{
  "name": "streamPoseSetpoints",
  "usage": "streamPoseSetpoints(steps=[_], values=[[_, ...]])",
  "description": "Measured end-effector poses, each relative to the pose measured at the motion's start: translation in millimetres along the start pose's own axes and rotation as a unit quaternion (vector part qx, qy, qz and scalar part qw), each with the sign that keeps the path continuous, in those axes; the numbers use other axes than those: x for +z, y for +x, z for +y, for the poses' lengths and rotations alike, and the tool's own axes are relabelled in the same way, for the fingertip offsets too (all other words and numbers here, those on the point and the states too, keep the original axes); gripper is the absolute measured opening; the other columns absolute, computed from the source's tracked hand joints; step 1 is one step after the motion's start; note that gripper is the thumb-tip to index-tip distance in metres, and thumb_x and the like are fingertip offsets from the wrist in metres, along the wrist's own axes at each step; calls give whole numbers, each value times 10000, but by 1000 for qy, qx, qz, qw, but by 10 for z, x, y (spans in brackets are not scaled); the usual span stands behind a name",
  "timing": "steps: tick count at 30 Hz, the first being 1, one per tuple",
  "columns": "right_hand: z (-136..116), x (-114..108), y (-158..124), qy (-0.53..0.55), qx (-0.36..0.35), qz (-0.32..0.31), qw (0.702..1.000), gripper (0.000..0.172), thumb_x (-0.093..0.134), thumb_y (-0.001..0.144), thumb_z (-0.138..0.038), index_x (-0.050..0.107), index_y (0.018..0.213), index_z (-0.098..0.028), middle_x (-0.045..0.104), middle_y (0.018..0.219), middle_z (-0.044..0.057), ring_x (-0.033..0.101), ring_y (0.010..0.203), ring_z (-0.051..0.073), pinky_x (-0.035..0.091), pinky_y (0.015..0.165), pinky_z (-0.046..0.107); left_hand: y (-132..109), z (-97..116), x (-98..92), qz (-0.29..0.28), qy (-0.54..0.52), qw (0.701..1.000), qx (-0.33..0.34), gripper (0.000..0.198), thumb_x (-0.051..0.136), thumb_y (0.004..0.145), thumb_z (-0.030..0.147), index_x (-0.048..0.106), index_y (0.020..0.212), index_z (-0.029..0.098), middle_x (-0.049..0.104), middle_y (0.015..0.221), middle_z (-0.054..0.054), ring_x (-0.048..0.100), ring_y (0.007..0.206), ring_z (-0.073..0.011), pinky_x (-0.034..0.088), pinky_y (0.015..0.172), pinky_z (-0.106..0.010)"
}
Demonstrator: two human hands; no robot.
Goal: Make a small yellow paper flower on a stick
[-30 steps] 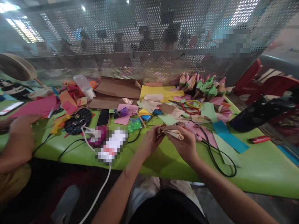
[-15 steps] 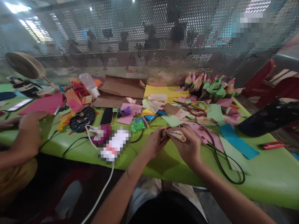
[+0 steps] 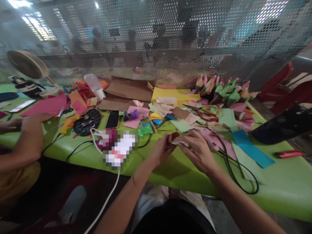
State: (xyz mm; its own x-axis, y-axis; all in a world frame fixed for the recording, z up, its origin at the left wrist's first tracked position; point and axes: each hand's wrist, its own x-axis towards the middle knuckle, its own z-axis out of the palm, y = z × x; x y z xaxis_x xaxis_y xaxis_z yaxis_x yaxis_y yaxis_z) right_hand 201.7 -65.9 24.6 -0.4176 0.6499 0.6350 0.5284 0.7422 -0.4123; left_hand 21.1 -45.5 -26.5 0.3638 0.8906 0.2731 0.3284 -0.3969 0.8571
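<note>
Above the green table [image 3: 146, 169] my two hands work close together. My left hand [image 3: 161, 150] is closed around a small curled brown paper tube [image 3: 174, 135], whose round open end faces up. In the fingers of my right hand [image 3: 198, 150] is a crumpled cream paper piece [image 3: 180, 142], and it meets the brown tube's near edge. My right fingers cover part of the cream paper. Just beyond my hands are a pencil-like stick [image 3: 153, 126], a green plastic packet [image 3: 145, 129] and pink paper [image 3: 225, 148].
Red-handled scissors [image 3: 206, 116] lie among paper scraps. Paper flowers [image 3: 226, 89] stand at the back right. A black cable [image 3: 227, 165] loops right of my hands. Phones, a yellow glue gun [image 3: 69, 124] and another person's arm [image 3: 30, 139] are to the left.
The cream paper's rolled end, which stuck out over my right hand, has turned inward toward the brown tube. The tube's open end now shows more. The view has shifted slightly.
</note>
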Motion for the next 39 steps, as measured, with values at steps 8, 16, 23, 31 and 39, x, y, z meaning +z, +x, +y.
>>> streamPoseSetpoints(steps=[8,16,23,31,39], values=[[46,-2,12,-66,20,9,998,141,607,929,-203,733,969,-253,707,925,53,606,862,218,440,783,391,-50,101,-57,-33,-9,999,-12,450,678,830,430,546,1191,194,582,924,-29,530,818,-194,443,716,-309],[0,76,8,-109,62,106,986,109,673,882,-181,591,836,-236,661,808,22,600,786,218,450,711,351,-49,134,-69,-34,2,999,-27,469,602,884,520,547,1218,195,616,978,-50,530,838,-202,435,740,-329],[-61,146,-63,-200,50,147,967,60,663,907,-206,609,913,-231,689,883,43,603,840,227,416,752,359,-44,179,-85,-32,32,999,-4,444,548,932,520,549,1232,192,638,1026,-48,550,848,-187,436,823,-350],[-100,145,-83,-196,29,86,976,227,549,981,-190,664,1170,-239,769,1047,71,652,850,228,449,806,383,-38,104,-59,6,63,998,16,423,613,905,446,526,1224,182,648,993,-56,583,861,-206,440,829,-358],[-104,178,-87,-186,-1,43,982,244,527,986,-192,622,1210,-198,769,1083,86,674,868,236,456,774,381,3,-70,-19,32,106,994,19,344,577,899,252,512,1227,166,666,1126,-118,629,1005,-250,443,864,-378]])
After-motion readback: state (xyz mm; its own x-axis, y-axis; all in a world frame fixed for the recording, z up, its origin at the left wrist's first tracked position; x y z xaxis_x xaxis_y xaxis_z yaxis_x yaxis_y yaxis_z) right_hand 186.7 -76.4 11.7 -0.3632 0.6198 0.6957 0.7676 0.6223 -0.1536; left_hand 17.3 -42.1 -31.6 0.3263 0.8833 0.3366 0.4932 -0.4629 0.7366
